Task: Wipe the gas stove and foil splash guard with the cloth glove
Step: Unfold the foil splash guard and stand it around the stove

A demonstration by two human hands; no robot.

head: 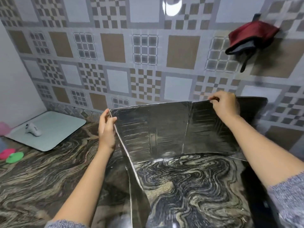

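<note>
On the marbled counter (41,170), props the foil splash guard (164,129) upright with the left hand (107,130) in a closed grip on its top-left corner and the right hand (225,104) pinching the top edge by the fold — probably steadying it for wiping — while leaving the cloth glove (251,38) hanging unworn on the wall, no stove in view.

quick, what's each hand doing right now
Left hand: grips the foil guard at its left top corner.
Right hand: pinches the guard's top edge.

No legible txt, labels, brands or nos. anywhere. The creased silver foil splash guard (156,129), grey-brown checked wall tiles (115,46) and swirled marble-look counter (41,170) show patterns only.
</note>
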